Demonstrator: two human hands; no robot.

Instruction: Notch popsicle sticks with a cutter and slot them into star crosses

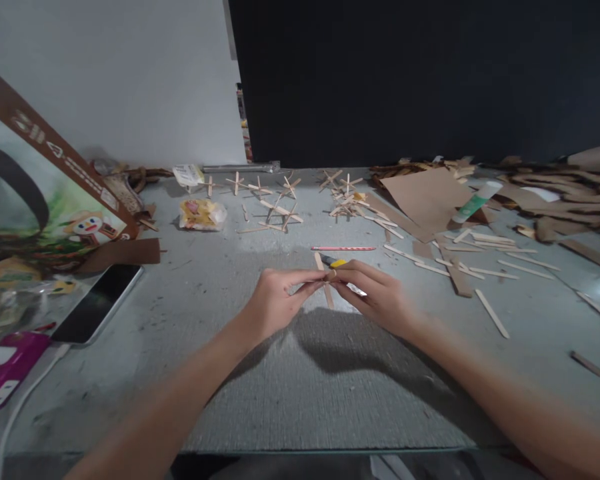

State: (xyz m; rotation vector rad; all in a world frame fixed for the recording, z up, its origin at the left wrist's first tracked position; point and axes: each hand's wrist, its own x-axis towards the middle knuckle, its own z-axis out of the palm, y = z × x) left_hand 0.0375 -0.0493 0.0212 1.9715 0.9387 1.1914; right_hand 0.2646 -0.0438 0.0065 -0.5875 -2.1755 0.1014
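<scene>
My left hand (279,300) and my right hand (375,293) meet at the middle of the grey work surface (205,373). Both pinch crossed wooden craft sticks (324,280) between fingertips; one stick runs away from me, another lies crosswise under the fingers. My right hand also seems to hold a yellow-and-dark cutter (333,261), whose tip shows just above the fingers. A pink pencil (343,249) lies just beyond the hands.
Glued stick crosses (275,210) and loose sticks (473,270) cover the far side. Cardboard pieces (427,197) and a glue tube (477,201) sit at the back right. A phone (97,303), a printed bag (35,193) and a snack packet (201,215) are on the left.
</scene>
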